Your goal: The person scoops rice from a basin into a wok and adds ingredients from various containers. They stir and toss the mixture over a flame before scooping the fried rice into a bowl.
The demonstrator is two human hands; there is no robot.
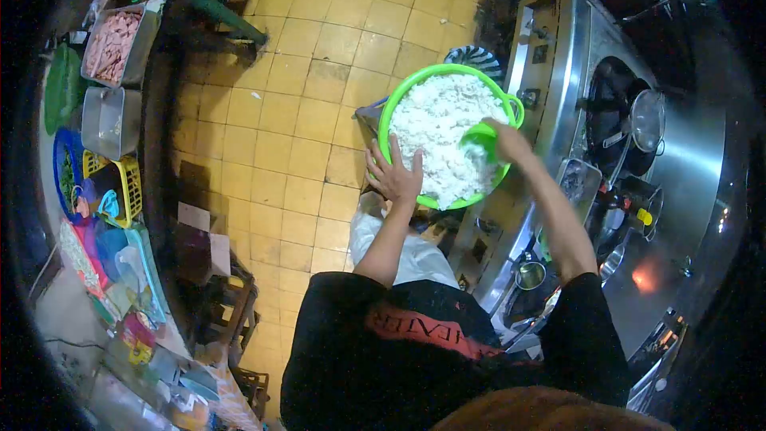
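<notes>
From where I stand, the green basin [386, 104] is right in front of the person, heaped nearly to its rim with white, crumbly food [439, 124] that looks like cooked rice. What the basin sits on I can't make out. The left hand [395, 178] lies at the basin's near left rim, its fingers spread and released, resting there rather than gripping. The right hand [511, 145] reaches in over the basin's right side, its fingers clenched round a green scoop [479, 138], which dips into the white food; the hand is a bit blurred. The basin's loop handle [519, 112] sticks out just beyond that hand.

Just past the basin's far side there's a striped dark-and-pale thing [475, 60], partly hidden. To the basin's right runs a steel stove [570, 48] with a dark wok [610, 88] on it, a mesh strainer [646, 116] over the wok, and a bottle with a yellow cap [643, 216] nearer the person. Well off to the basin's left, across yellow tiles [307, 128], a desk [179, 339] carries a metal tray of pink pieces [114, 46], a second metal tray [110, 124] and a yellow basket [134, 183].
</notes>
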